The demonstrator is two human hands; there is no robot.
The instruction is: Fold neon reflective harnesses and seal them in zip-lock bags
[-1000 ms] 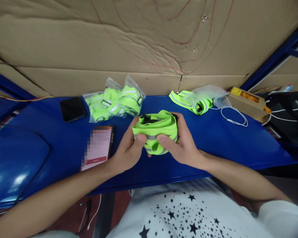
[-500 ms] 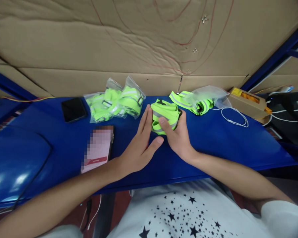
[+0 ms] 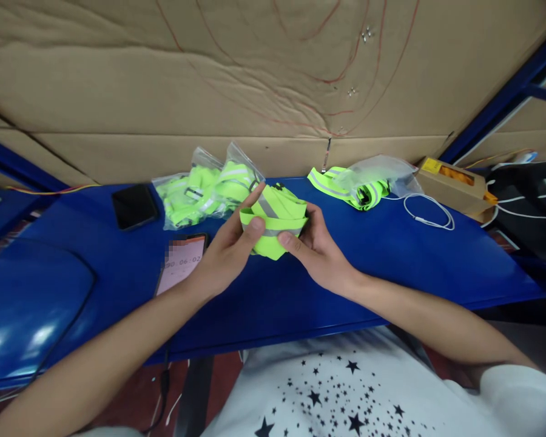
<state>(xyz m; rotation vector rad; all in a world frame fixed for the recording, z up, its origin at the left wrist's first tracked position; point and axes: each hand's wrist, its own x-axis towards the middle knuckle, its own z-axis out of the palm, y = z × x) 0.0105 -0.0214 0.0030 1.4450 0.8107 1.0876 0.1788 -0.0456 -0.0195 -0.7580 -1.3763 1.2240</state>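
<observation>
A bundled neon-yellow reflective strap [image 3: 277,221] with grey stripes is held between both hands above the blue table. My left hand [image 3: 230,246] grips its left side, thumb pressed on the front. On the right side my right hand [image 3: 323,252] holds it too, with its thumb on the lower front and its other fingers partly hidden behind. A black buckle piece shows at the bundle's top. Behind it to the left lie similar straps in clear plastic bags [image 3: 204,188]. Another neon strap [image 3: 332,182] lies to the right, partly under a clear plastic bag [image 3: 382,170].
A black phone [image 3: 134,206] lies at the left, and a second phone [image 3: 182,264] with a lit screen is partly behind my left forearm. At right are a white cable [image 3: 430,212], a cardboard box [image 3: 455,188] and a black bag [image 3: 532,206]. Cardboard [image 3: 255,91] backs the blue table [image 3: 391,243].
The strap bundle has been turned and moved slightly left and nearer. My left hand, flat against its side before, now grips it with the thumb on front.
</observation>
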